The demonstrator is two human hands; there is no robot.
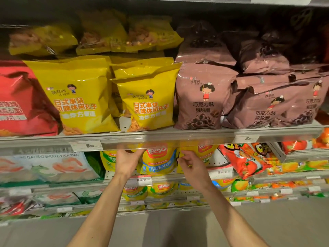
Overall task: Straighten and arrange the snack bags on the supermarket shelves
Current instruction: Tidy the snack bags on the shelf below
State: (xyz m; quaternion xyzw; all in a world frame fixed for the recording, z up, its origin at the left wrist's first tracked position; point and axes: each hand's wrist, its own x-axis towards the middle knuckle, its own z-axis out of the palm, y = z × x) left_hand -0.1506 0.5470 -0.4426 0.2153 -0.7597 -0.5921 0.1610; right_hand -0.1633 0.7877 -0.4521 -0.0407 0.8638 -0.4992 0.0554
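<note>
Item: yellow corn-snack bag (159, 160), upright on the second shelf (178, 177), long axis vertical — flanked by both hands. Left hand (127, 158) grips its left edge, fingers curled; right hand (191, 166) pinches a neighbouring yellow bag (204, 154) just beside. Left hand nearer.

We've got both bare forearms reaching up and forward, converging toward the middle. Our left hand (127, 162) is raised with fingers loosely spread and slightly bent, palm turned inward. Our right hand (191, 167) is close beside it, fingers curled.
</note>
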